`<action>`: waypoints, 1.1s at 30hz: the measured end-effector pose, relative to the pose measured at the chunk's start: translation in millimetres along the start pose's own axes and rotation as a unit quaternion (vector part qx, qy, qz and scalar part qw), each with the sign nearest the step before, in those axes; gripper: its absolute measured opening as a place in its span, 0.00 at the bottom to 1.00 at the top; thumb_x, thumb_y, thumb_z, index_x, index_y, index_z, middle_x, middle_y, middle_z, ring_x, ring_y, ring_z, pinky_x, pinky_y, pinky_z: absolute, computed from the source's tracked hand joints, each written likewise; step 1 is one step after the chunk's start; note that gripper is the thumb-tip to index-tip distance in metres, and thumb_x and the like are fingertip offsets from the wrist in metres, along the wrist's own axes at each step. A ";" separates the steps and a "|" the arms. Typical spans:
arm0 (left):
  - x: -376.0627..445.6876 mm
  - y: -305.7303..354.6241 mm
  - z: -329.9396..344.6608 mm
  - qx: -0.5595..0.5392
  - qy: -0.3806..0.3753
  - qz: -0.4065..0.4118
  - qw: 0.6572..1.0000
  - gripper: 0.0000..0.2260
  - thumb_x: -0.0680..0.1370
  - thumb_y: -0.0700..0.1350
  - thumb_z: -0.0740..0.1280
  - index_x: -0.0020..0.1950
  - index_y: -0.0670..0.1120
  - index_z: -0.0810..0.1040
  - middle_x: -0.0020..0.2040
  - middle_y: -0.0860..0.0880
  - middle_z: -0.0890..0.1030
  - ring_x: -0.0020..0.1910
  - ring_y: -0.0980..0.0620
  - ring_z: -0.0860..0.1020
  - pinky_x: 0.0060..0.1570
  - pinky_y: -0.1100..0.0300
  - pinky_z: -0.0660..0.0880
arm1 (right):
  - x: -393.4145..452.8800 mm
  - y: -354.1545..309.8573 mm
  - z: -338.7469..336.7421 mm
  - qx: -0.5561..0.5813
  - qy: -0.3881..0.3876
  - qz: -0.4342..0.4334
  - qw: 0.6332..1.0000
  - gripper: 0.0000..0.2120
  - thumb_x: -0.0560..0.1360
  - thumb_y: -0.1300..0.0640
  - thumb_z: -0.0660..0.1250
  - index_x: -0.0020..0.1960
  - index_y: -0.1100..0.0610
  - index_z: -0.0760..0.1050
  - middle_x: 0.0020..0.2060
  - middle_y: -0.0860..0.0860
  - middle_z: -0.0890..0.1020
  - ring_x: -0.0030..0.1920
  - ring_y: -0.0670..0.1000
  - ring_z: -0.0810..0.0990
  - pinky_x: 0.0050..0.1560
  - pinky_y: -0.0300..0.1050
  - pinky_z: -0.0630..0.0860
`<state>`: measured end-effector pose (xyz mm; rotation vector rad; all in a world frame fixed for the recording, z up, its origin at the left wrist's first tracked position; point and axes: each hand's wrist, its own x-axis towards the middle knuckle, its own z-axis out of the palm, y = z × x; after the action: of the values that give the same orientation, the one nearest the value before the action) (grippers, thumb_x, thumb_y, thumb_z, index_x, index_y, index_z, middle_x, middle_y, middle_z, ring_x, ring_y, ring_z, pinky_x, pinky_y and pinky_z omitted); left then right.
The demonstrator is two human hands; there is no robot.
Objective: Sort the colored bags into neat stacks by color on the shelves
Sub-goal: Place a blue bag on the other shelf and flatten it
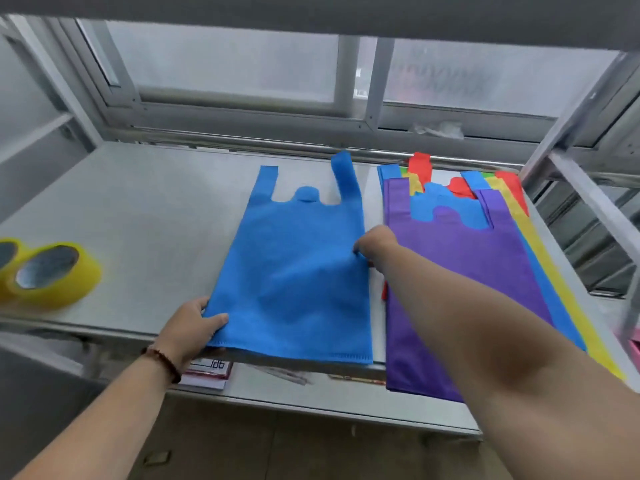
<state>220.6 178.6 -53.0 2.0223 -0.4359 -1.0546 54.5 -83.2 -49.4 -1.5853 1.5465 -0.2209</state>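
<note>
Two hands work one blue bag (294, 271) lying flat on the shelf (121, 209): the left hand (194, 327) pinches its near left corner between thumb and fingers (216, 320), and the right hand (375, 245) has its fingers curled onto the bag's right edge, seemingly to square it as the start of a blue stack. Just right of the right fingers lies the mixed pile (460, 271), purple on top of blue, yellow and red, still unsorted. Well left of the left fingers sit yellow tape rolls (48, 271).
</note>
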 end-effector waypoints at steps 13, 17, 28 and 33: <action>-70.8 51.0 135.1 0.133 -0.069 0.186 0.971 0.15 0.75 0.40 0.67 0.61 0.41 0.75 0.55 0.46 0.78 0.56 0.50 0.76 0.62 0.57 0.71 | -24.2 83.7 -139.0 -0.107 0.081 -0.036 0.990 0.03 0.70 0.64 0.64 0.43 0.61 0.76 0.37 0.58 0.73 0.38 0.54 0.71 0.40 0.47 0.71; -75.1 72.3 194.4 0.033 -0.110 0.123 0.986 0.13 0.75 0.38 0.65 0.60 0.42 0.73 0.48 0.48 0.75 0.51 0.50 0.76 0.50 0.66 0.73 | -44.2 126.3 -185.8 -0.138 0.011 0.025 0.990 0.10 0.73 0.61 0.66 0.54 0.62 0.76 0.41 0.58 0.74 0.38 0.54 0.71 0.35 0.41 0.66; -78.7 88.7 230.6 0.013 -0.156 -0.070 0.985 0.05 0.76 0.39 0.64 0.40 0.43 0.71 0.35 0.45 0.72 0.30 0.49 0.71 0.26 0.65 0.69 | -55.8 185.1 -217.2 0.048 0.017 0.064 0.997 0.14 0.75 0.67 0.59 0.60 0.58 0.71 0.43 0.56 0.73 0.41 0.54 0.72 0.40 0.43 0.71; -85.4 80.8 237.6 0.044 -0.158 -0.081 0.983 0.04 0.76 0.40 0.67 0.42 0.43 0.73 0.36 0.45 0.77 0.30 0.49 0.74 0.19 0.67 0.72 | -58.9 194.1 -224.7 0.147 -0.037 0.105 0.983 0.06 0.76 0.59 0.65 0.44 0.58 0.68 0.34 0.53 0.72 0.29 0.51 0.70 0.29 0.39 0.69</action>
<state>-16.2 62.9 -24.6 1.9984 -0.4956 -1.4909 -246.3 -101.1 -21.6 -1.1789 1.5327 -0.2569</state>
